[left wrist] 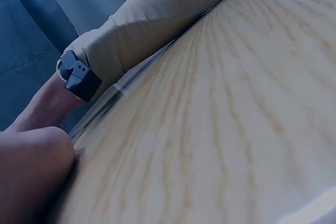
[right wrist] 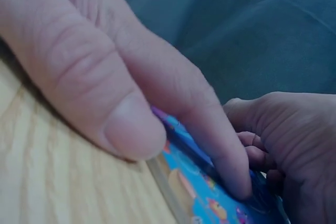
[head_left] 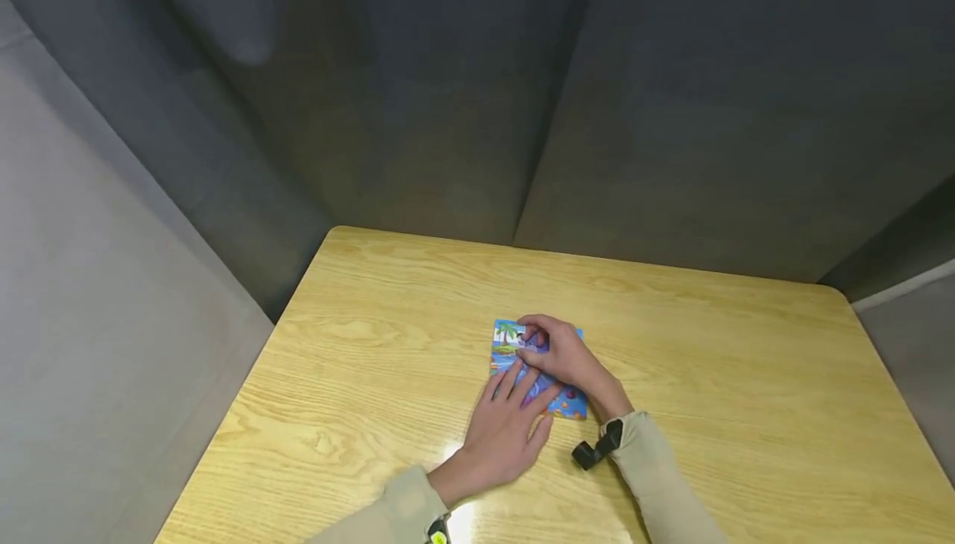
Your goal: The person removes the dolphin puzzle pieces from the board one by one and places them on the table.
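Observation:
A small colourful picture board, blue with a palm tree and sea scene, lies flat on the wooden table. My left hand rests across its near side with the fingers spread and straight. In the right wrist view, the left thumb and a finger lie at the board's edge. My right hand bends over the board's upper right part, thumb and fingers curved down to its surface. The right hand hides its own fingertips, so whether they pinch a piece is unclear. Both hands cover much of the picture.
The wooden table has rounded far corners. Dark grey curtains hang behind it, and a lighter grey panel stands at the left. A black wrist camera sits low over the table at the right cuff.

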The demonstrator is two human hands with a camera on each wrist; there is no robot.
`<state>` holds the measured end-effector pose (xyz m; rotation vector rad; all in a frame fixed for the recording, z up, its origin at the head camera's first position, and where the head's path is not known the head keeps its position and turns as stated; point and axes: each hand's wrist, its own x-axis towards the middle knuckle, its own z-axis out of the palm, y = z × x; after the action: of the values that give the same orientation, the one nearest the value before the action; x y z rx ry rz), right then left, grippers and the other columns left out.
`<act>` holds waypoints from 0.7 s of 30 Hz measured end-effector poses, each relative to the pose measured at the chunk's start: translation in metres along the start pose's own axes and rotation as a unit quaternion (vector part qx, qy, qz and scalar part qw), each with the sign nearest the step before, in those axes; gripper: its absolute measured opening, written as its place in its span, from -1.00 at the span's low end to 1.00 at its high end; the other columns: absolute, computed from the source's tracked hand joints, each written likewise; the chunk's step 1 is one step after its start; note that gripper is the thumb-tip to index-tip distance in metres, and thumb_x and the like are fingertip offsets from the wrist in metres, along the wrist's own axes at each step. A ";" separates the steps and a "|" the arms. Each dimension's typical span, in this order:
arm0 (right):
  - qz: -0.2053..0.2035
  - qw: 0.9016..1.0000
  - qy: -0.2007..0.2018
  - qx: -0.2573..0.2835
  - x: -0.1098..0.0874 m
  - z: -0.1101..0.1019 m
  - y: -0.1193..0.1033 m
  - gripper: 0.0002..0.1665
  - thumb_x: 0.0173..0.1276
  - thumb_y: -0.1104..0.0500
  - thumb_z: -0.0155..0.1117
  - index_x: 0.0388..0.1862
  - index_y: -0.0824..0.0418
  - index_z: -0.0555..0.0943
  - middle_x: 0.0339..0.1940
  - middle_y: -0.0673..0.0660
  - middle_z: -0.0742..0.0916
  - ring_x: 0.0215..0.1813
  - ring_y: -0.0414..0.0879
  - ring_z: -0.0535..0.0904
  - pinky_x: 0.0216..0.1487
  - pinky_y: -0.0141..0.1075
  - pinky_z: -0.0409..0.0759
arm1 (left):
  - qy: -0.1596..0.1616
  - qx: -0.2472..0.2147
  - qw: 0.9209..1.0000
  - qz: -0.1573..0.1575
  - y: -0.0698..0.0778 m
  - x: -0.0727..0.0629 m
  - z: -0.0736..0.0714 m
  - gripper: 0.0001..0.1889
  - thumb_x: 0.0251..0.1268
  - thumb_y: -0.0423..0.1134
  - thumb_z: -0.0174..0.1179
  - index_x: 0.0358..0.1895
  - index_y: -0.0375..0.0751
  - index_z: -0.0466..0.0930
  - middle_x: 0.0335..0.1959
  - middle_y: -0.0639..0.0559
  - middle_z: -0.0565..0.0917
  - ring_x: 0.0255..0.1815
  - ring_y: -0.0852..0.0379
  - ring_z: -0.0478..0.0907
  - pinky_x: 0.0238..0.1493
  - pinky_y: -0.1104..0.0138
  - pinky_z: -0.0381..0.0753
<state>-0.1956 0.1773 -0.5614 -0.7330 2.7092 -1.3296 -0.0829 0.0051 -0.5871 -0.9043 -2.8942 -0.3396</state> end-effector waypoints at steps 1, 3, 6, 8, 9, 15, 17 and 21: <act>-0.002 1.000 0.003 -0.004 0.000 0.000 0.000 -0.46 0.33 0.20 0.52 0.25 0.32 0.63 -0.16 0.03 0.76 -0.25 -0.15 0.58 -0.20 -0.28 0.59 | -0.002 -0.001 1.000 -0.001 0.000 0.000 0.000 -0.45 0.73 0.13 -0.40 0.66 0.34 0.16 0.70 0.03 0.13 0.74 -0.12 -0.19 0.65 -0.08 -0.06; -0.007 1.000 0.007 -0.014 0.001 0.000 0.001 -0.46 0.31 0.18 0.54 0.22 0.32 0.65 -0.17 0.02 0.75 -0.26 -0.15 0.56 -0.23 -0.30 0.58 | -0.002 -0.001 1.000 -0.002 0.000 0.001 0.000 -0.45 0.73 0.13 -0.40 0.65 0.33 0.17 0.70 0.05 0.13 0.74 -0.10 -0.22 0.65 -0.07 -0.07; -0.013 0.999 0.012 -0.026 0.002 0.000 0.004 -0.48 0.27 0.15 0.57 0.17 0.30 0.68 -0.19 0.00 0.73 -0.28 -0.15 0.53 -0.26 -0.33 0.55 | 0.001 0.002 1.000 0.000 0.000 0.001 0.001 -0.45 0.72 0.14 -0.39 0.65 0.33 0.17 0.70 0.05 0.14 0.75 -0.09 -0.23 0.65 -0.07 -0.07; -0.015 0.999 0.014 -0.031 0.004 0.000 0.005 -0.50 0.24 0.14 0.58 0.13 0.28 0.71 -0.21 0.00 0.71 -0.29 -0.14 0.52 -0.28 -0.33 0.53 | 0.002 0.006 1.000 -0.001 -0.001 0.001 0.001 -0.45 0.72 0.15 -0.40 0.65 0.34 0.18 0.69 0.06 0.15 0.75 -0.08 -0.24 0.66 -0.06 -0.08; -0.016 0.999 0.016 -0.036 0.005 0.000 0.006 -0.51 0.24 0.13 0.58 0.12 0.27 0.72 -0.22 0.00 0.71 -0.30 -0.13 0.52 -0.28 -0.33 0.53 | 0.004 0.007 1.000 -0.001 -0.002 0.002 0.002 -0.44 0.72 0.15 -0.40 0.65 0.34 0.18 0.69 0.06 0.16 0.75 -0.08 -0.24 0.66 -0.05 -0.07; -0.024 0.998 0.029 -0.058 0.011 0.000 0.008 -0.51 0.20 0.09 0.59 0.08 0.24 0.75 -0.24 0.02 0.67 -0.25 -0.12 0.51 -0.20 -0.24 0.55 | 0.014 0.018 1.000 0.001 -0.005 0.004 0.002 -0.44 0.71 0.15 -0.40 0.64 0.34 0.19 0.68 0.06 0.18 0.74 -0.08 -0.20 0.65 -0.04 -0.06; -0.025 0.997 0.032 -0.061 0.012 0.001 0.008 -0.51 0.18 0.09 0.60 0.07 0.24 0.75 -0.24 0.03 0.66 -0.21 -0.11 0.52 -0.13 -0.20 0.55 | 0.017 0.018 1.000 0.001 -0.006 0.005 0.002 -0.44 0.71 0.15 -0.40 0.65 0.34 0.19 0.68 0.06 0.18 0.74 -0.09 -0.18 0.65 -0.05 -0.04; -0.031 0.997 0.034 -0.064 0.014 0.002 0.009 -0.52 0.16 0.09 0.61 0.06 0.23 0.76 -0.24 0.01 0.67 -0.15 -0.10 0.52 -0.05 -0.15 0.54 | 0.016 0.014 1.000 -0.002 -0.008 0.005 0.003 -0.44 0.71 0.15 -0.41 0.65 0.35 0.18 0.68 0.07 0.18 0.74 -0.10 -0.17 0.64 -0.05 -0.04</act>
<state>-0.2112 0.1744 -0.5669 -0.8011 2.8714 -1.2238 -0.0914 0.0023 -0.5910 -0.8805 -2.8641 -0.3089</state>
